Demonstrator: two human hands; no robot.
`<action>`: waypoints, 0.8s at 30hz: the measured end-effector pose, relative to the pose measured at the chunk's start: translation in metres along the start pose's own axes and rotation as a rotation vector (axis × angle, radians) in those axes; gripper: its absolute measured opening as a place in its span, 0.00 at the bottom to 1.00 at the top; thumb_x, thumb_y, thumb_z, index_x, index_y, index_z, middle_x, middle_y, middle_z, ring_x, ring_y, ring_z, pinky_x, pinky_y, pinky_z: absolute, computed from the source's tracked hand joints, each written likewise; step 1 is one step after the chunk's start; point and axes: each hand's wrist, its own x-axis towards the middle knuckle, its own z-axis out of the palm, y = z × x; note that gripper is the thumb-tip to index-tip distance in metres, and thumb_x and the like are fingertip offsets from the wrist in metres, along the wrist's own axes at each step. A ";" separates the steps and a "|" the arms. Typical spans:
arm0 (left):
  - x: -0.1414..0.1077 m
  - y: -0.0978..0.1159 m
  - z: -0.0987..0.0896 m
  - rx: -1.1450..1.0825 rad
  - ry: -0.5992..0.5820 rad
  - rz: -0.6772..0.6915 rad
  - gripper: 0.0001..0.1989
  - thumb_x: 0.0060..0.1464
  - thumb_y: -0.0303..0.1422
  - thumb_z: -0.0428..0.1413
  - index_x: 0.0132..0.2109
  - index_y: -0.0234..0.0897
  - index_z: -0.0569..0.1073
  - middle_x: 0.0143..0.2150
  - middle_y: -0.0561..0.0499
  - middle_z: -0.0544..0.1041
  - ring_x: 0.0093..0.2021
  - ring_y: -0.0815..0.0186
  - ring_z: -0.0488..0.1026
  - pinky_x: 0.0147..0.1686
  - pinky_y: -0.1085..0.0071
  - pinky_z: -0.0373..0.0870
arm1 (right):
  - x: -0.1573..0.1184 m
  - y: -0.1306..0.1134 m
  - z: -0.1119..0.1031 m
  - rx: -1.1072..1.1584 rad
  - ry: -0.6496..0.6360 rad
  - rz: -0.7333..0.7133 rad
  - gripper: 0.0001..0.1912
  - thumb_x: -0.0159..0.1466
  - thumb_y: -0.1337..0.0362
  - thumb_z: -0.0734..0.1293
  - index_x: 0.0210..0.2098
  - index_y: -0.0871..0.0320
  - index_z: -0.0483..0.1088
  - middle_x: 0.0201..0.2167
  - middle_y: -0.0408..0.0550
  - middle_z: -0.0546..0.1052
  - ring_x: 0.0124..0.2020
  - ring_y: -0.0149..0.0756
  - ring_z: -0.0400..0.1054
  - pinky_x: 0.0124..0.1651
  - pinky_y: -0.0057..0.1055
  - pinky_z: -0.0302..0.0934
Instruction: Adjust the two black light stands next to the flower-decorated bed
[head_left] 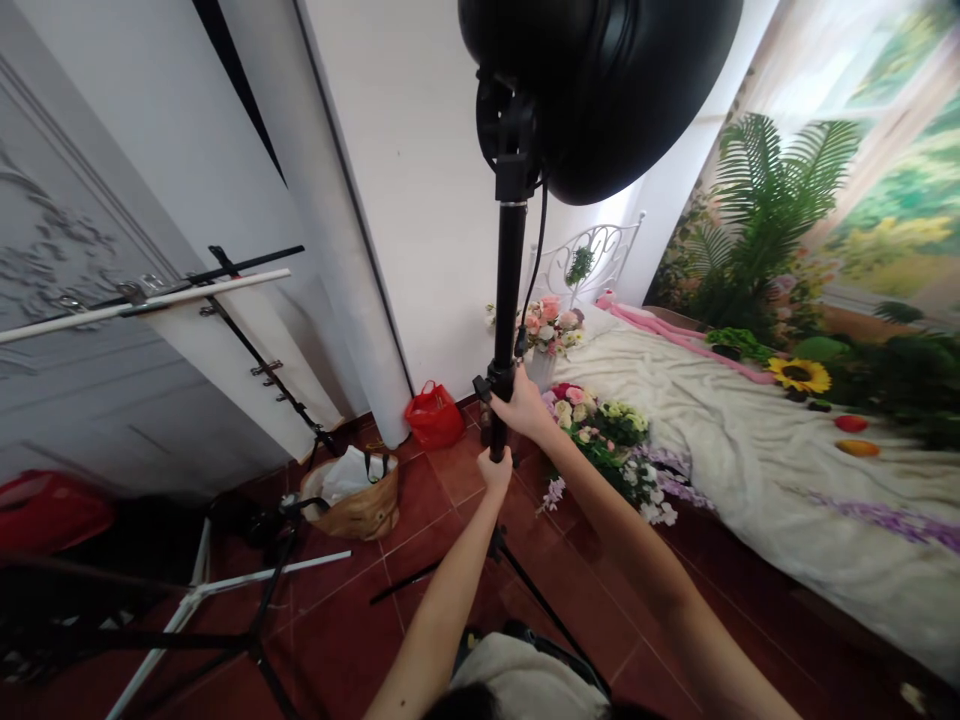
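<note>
A black light stand rises in front of me, carrying a large black studio light at its top. My right hand is closed around the pole just under its clamp collar. Lower on the same pole, my left hand is wrapped round it. A dark cable hangs beside the pole from the light. The stand's legs spread over the floor near my body.
To the right, a bed with a cream blanket bears a sunflower; flower bunches lie beside it. A red bag and a wicker basket stand by the wall. Backdrop stands with white legs occupy the left.
</note>
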 end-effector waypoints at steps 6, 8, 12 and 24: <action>0.000 0.003 -0.018 -0.012 -0.228 0.025 0.13 0.42 0.40 0.58 0.24 0.34 0.69 0.20 0.53 0.69 0.23 0.69 0.67 0.24 0.74 0.63 | 0.005 0.005 0.011 -0.024 0.130 0.038 0.18 0.54 0.57 0.64 0.41 0.58 0.60 0.30 0.46 0.71 0.31 0.37 0.67 0.33 0.31 0.61; -0.002 0.005 -0.025 -0.030 -0.317 0.085 0.14 0.42 0.42 0.59 0.30 0.34 0.71 0.25 0.51 0.72 0.27 0.68 0.69 0.29 0.72 0.66 | 0.010 0.000 0.010 -0.027 0.180 0.027 0.17 0.54 0.57 0.64 0.39 0.58 0.61 0.31 0.46 0.72 0.32 0.38 0.67 0.35 0.32 0.61; -0.006 -0.003 -0.039 -0.006 -0.397 0.145 0.18 0.41 0.42 0.61 0.38 0.35 0.70 0.35 0.49 0.74 0.36 0.65 0.71 0.40 0.68 0.67 | 0.030 -0.024 -0.004 0.007 0.248 -0.056 0.17 0.53 0.57 0.65 0.40 0.58 0.63 0.33 0.48 0.72 0.35 0.38 0.67 0.39 0.34 0.62; -0.017 -0.036 -0.055 0.234 -0.441 0.163 0.14 0.50 0.41 0.54 0.42 0.39 0.65 0.37 0.50 0.73 0.38 0.64 0.71 0.40 0.68 0.66 | 0.034 -0.026 -0.009 0.046 0.238 -0.087 0.19 0.54 0.55 0.65 0.40 0.60 0.63 0.33 0.49 0.72 0.35 0.38 0.66 0.41 0.34 0.61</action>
